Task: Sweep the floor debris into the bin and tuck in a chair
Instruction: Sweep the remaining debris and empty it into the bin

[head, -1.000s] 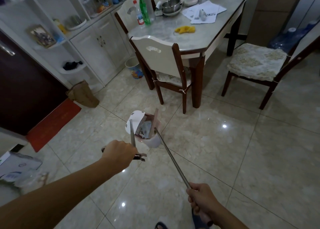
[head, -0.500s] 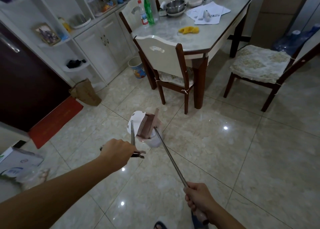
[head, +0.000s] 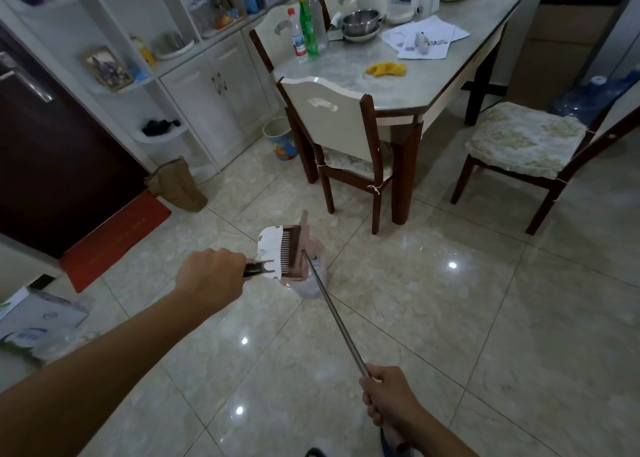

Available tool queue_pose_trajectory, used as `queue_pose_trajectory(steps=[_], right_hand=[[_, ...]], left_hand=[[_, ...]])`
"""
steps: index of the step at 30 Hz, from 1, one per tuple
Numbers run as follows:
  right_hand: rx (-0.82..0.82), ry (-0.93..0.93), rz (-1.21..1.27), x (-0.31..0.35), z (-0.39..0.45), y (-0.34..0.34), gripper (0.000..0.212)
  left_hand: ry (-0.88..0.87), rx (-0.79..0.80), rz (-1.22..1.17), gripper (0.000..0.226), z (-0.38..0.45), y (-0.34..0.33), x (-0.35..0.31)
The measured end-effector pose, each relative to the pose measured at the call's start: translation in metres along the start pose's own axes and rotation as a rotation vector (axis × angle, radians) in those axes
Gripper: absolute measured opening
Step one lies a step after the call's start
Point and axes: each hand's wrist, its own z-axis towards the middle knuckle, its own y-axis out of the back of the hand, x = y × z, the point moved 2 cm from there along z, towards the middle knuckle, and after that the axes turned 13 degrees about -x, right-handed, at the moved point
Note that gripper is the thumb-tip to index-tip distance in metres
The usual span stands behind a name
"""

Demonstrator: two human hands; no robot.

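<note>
My left hand (head: 211, 276) grips the black handle of a white dustpan (head: 272, 248) with comb teeth. The pan is tipped up over a small pale bin (head: 317, 281) on the tiled floor. My right hand (head: 388, 397) holds the broom's metal pole (head: 336, 314), which runs up to the bin. The pinkish broom head (head: 304, 222) sits at the bin's mouth beside the pan. What lies inside the bin is hidden. A cushioned chair (head: 523, 141) stands pulled away from the table's (head: 346, 72) right side. A white-backed chair (head: 329, 117) is pushed in at the near corner.
A patterned bucket (head: 280, 138) stands by the white cabinet (head: 214, 93). A brown paper bag (head: 176, 186) and a red mat (head: 114, 238) lie left of the bin. A cardboard box (head: 31, 321) is at far left, a blue water jug (head: 595, 93) at far right.
My left hand has swung the dustpan's handle down towards me, so the pan now stands tipped steeply over the bin. The broom pole has stayed at the bin.
</note>
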Motion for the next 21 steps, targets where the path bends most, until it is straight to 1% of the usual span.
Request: queue_pose_trajectory(steps=[4, 8, 12, 15, 16, 21], right_hand=[[-0.036, 0.015, -0.035, 0.001, -0.002, 0.004, 0.024], [-0.062, 0.029, -0.071, 0.006, -0.002, 0.013, 0.021], [-0.082, 0.100, -0.220, 0.016, -0.004, 0.029, 0.018], [-0.089, 0.118, -0.264, 0.025, -0.009, 0.041, 0.029], [-0.087, 0.129, -0.278, 0.030, -0.011, 0.044, 0.029], [0.035, 0.142, -0.326, 0.070, -0.032, 0.040, 0.028]], left_hand=[[0.124, -0.035, -0.050, 0.030, -0.010, -0.005, 0.020], [0.241, -0.035, -0.104, 0.030, -0.021, -0.010, 0.041], [0.284, -0.026, -0.098, 0.030, -0.033, -0.009, 0.052], [0.320, 0.004, -0.132, 0.031, -0.042, -0.009, 0.057], [0.346, 0.004, -0.145, 0.031, -0.045, -0.008, 0.061], [0.531, -0.003, -0.231, 0.033, -0.067, -0.002, 0.091]])
